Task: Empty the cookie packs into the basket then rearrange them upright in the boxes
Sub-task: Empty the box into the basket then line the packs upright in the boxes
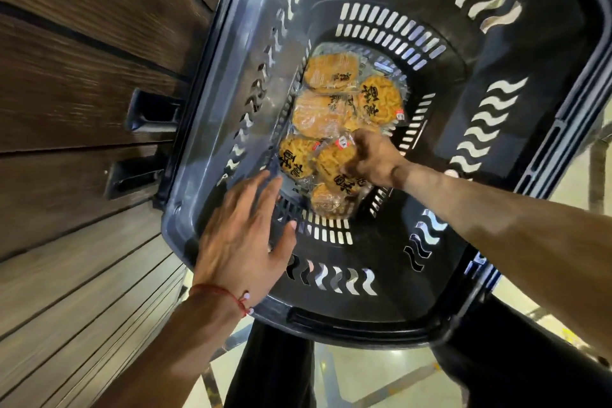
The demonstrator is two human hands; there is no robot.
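Clear crinkly film makes the cookie packs, heaped mid-frame in the basket, light, slippery and probably crushable, so sealed edges suit best; the right hand curls round one while the left hand is spread, holding nothing.

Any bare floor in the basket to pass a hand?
Bare: far-right corner of the basket floor, beyond the cookie packs. Crowded: left and centre, where the right hand grips a pack and the left hand hovers open.
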